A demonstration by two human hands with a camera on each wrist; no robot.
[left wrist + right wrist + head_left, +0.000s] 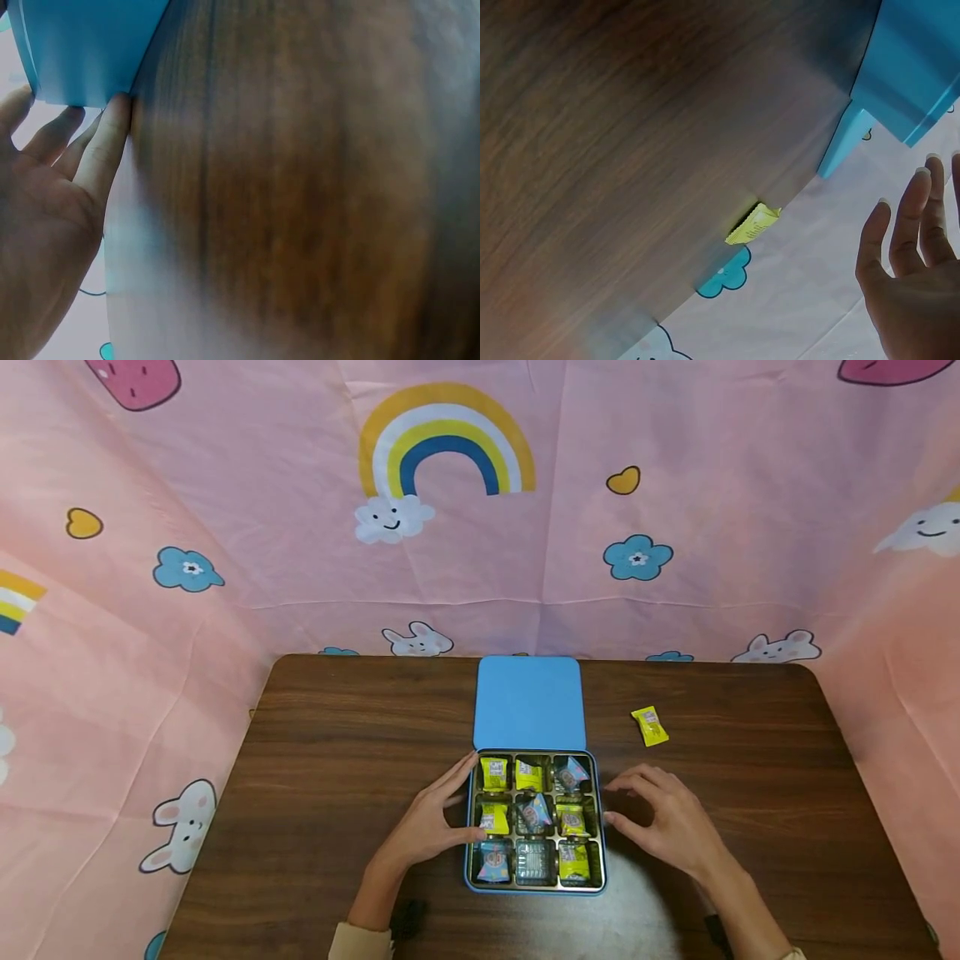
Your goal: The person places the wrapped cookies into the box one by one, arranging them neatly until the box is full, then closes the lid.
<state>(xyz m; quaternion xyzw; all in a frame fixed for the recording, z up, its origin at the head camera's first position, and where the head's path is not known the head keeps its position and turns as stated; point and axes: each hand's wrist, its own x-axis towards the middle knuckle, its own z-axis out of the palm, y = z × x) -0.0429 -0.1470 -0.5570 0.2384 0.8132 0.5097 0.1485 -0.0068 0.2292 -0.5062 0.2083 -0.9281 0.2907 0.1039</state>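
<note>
A blue tin (534, 891) stands with its lid (529, 703) folded back behind it. Its clear tray has three rows of three compartments. Yellow wrapped candies (574, 862) and blue wrapped candies (494, 863) fill most of them; the front middle compartment (534, 862) shows only its ribbed bottom. My left hand (423, 827) rests along the tin's left side, fingers extended and thumb at the edge; its fingertips meet the blue wall in the left wrist view. Beside the tin's right side is my right hand (669, 821), holding nothing, its fingers loosely bent and apart from the wall (915, 67).
One yellow wrapped candy (650, 727) lies on the brown wooden table (360, 710), behind my right hand. A pink cloth (300, 527) printed with rainbows, rabbits and flowers hangs at the table's back and sides.
</note>
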